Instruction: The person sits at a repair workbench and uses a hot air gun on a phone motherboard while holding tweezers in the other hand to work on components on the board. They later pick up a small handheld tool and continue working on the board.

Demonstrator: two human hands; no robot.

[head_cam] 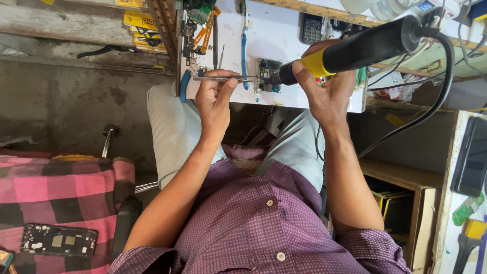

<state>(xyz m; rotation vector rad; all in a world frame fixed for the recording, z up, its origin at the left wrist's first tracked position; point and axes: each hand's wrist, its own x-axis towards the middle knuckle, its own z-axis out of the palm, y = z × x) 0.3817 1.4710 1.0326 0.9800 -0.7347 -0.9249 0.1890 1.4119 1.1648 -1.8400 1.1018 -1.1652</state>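
My left hand pinches metal tweezers, whose tips reach a small green circuit board on the white work board. My right hand grips a black hot-air tool with a yellow collar. Its nozzle points at the right side of the circuit board. A thick black cable runs from the tool's back end down to the right.
A black keypad phone, a blue toothbrush, orange tweezers and other small tools lie on the work board. A phone frame rests on a pink checked cloth at lower left. A dark phone lies at right.
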